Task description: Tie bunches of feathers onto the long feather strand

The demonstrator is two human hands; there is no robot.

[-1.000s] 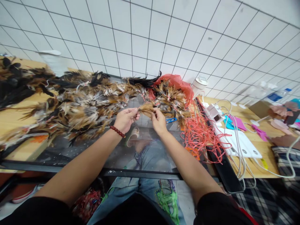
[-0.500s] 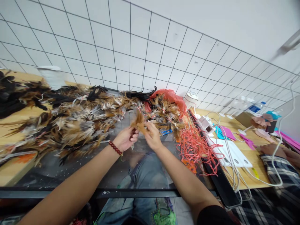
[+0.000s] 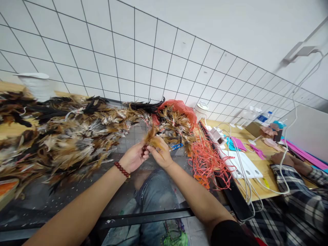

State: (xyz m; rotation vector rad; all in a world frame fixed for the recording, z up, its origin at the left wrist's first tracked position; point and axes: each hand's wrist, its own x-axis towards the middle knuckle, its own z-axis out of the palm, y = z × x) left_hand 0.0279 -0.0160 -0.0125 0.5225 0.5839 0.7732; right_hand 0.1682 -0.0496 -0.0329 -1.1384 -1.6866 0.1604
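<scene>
Brown feathers (image 3: 151,136) are pinched between my two hands above the dark glassy tabletop (image 3: 128,198). My left hand (image 3: 135,158), with a dark red bead bracelet (image 3: 122,169) at the wrist, has its fingers closed round the lower end of the feathers. Closed on the same small bunch, my right hand (image 3: 161,153) has its fingertips touching the left ones, and tan feathers lie across its back. A large heap of brown, white and black feathers (image 3: 77,143) spreads to the left. Just beyond my right hand lie blue thread snips (image 3: 176,147).
Tangled red string (image 3: 207,157) lies right of my hands, with a red plastic bag (image 3: 180,107) behind it. A white power strip (image 3: 241,164) with cables, a lidded white cup (image 3: 201,110) and a co-worker's plaid sleeve (image 3: 297,191) are farther right. A wire grid (image 3: 151,51) stands behind.
The view has turned slightly right, so the scene shifts left. My right hand has rolled over the feathers and drawn closer to my left; some feathers now fan across it.
</scene>
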